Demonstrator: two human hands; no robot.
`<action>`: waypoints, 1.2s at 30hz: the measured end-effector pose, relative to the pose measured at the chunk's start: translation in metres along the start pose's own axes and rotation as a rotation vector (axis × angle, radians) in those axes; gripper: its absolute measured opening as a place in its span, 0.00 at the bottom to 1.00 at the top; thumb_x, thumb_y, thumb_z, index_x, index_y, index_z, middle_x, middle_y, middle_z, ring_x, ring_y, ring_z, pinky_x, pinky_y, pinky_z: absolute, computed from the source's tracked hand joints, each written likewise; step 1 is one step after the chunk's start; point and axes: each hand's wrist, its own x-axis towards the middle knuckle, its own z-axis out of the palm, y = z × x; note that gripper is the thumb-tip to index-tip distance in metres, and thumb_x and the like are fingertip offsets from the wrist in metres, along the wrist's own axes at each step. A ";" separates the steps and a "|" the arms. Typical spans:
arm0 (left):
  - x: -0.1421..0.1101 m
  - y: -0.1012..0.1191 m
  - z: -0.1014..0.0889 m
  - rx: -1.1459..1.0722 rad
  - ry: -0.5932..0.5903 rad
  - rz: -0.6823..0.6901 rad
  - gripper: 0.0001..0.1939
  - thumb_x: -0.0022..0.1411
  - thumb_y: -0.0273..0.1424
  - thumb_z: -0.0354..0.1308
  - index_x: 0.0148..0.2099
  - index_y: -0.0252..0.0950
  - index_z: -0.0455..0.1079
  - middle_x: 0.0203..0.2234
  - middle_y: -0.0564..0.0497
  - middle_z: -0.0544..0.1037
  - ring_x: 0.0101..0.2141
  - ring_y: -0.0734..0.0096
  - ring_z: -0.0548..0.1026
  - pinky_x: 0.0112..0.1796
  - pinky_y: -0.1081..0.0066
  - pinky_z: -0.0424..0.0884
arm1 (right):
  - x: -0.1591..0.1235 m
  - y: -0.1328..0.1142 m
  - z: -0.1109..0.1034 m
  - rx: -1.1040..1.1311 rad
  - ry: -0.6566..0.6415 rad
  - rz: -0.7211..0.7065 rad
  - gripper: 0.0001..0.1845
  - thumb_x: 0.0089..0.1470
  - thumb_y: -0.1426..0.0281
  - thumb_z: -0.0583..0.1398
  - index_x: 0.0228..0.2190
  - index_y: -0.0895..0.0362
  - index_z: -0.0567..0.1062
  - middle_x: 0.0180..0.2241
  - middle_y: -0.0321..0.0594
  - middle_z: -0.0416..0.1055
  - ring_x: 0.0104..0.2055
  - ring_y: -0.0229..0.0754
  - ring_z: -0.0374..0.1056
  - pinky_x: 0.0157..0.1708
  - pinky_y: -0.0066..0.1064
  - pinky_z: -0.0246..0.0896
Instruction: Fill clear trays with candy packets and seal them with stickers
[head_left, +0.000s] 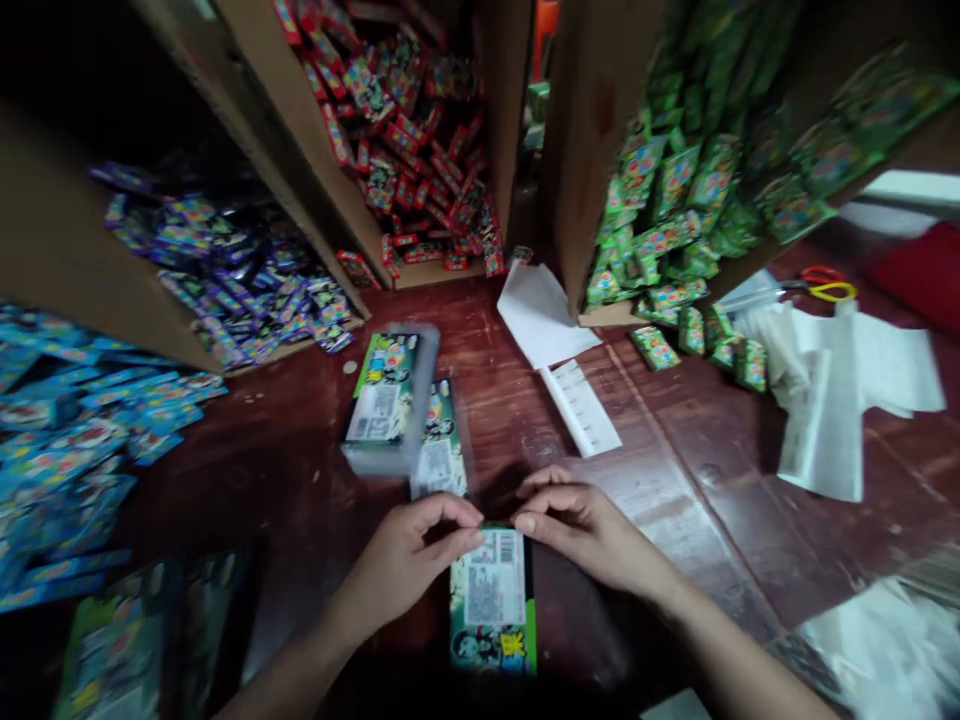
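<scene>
A green and black printed box [495,600] lies in front of me, with a white label panel and barcode at its far end. My left hand [420,550] pinches the left corner of that far edge between thumb and fingers. At the right corner, my right hand [592,530] has its thumb and index finger pressed together on the edge. Just beyond my left hand are two similar boxes, one [382,390] at the left and another [442,440] partly overlapped by it. A blurred, translucent strip runs along the left one's right side.
Cartons hold purple packets [247,270], red packets [420,150] and green packets [675,220]. Blue packets [67,430] pile up at the left. A sticker sheet [585,405], white paper [544,310], scissors [829,285] and paper strips [825,400] lie on the table.
</scene>
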 end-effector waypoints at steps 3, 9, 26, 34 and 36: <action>0.019 0.008 0.005 0.147 -0.063 0.074 0.05 0.65 0.34 0.59 0.39 0.40 0.75 0.44 0.49 0.80 0.46 0.63 0.77 0.49 0.64 0.71 | 0.035 0.006 -0.050 -0.308 0.357 -0.103 0.16 0.63 0.56 0.60 0.43 0.53 0.80 0.44 0.44 0.76 0.47 0.44 0.71 0.48 0.35 0.66; 0.070 0.045 0.018 0.653 -0.130 0.381 0.04 0.63 0.34 0.62 0.35 0.41 0.74 0.66 0.51 0.63 0.59 0.49 0.65 0.57 0.50 0.63 | 0.100 0.030 -0.128 -0.634 0.575 0.008 0.19 0.61 0.54 0.59 0.42 0.56 0.79 0.41 0.47 0.78 0.37 0.45 0.73 0.38 0.35 0.66; 0.140 0.069 0.038 0.824 0.078 0.551 0.12 0.68 0.27 0.50 0.51 0.38 0.69 0.49 0.46 0.76 0.51 0.55 0.67 0.53 0.55 0.63 | 0.023 0.018 -0.111 -0.408 0.489 -0.271 0.06 0.63 0.64 0.62 0.40 0.51 0.75 0.35 0.40 0.72 0.36 0.43 0.69 0.37 0.34 0.65; 0.043 0.019 0.022 0.583 -0.038 0.303 0.04 0.60 0.27 0.59 0.38 0.39 0.73 0.40 0.47 0.75 0.46 0.58 0.70 0.52 0.57 0.67 | 0.011 -0.012 -0.059 0.023 -0.168 -0.012 0.39 0.62 0.66 0.60 0.68 0.47 0.51 0.35 0.35 0.68 0.36 0.38 0.66 0.37 0.31 0.66; 0.037 0.018 0.022 0.422 -0.038 0.290 0.04 0.61 0.27 0.59 0.38 0.39 0.74 0.45 0.48 0.76 0.47 0.60 0.72 0.52 0.58 0.67 | 0.020 -0.016 -0.046 0.038 -0.284 -0.007 0.41 0.61 0.66 0.60 0.69 0.48 0.50 0.36 0.34 0.68 0.36 0.37 0.65 0.36 0.30 0.66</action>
